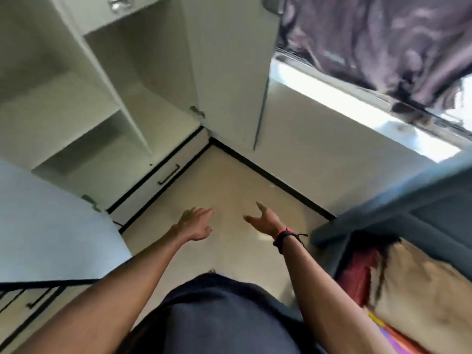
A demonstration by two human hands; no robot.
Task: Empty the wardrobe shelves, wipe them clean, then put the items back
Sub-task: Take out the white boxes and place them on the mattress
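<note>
At six o'clock both arms stretch over the floor (229, 190); the left hand (195, 224) is spread and relaxed, holding nothing; the right hand (264, 221) is likewise splayed and empty. At four o'clock, blurred cloth (419, 284) lies heaped on the bed. Farther, at ten o'clock, the wardrobe shelves (58, 111) show no items I can make out. A hasty reach could knock an elbow on the open door (51, 226) at eight o'clock.

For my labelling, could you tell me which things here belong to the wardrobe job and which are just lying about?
Job: wardrobe shelves; left hand and right hand, both holding nothing.
Lying about: curtain, window, bed frame, bedding.
</note>
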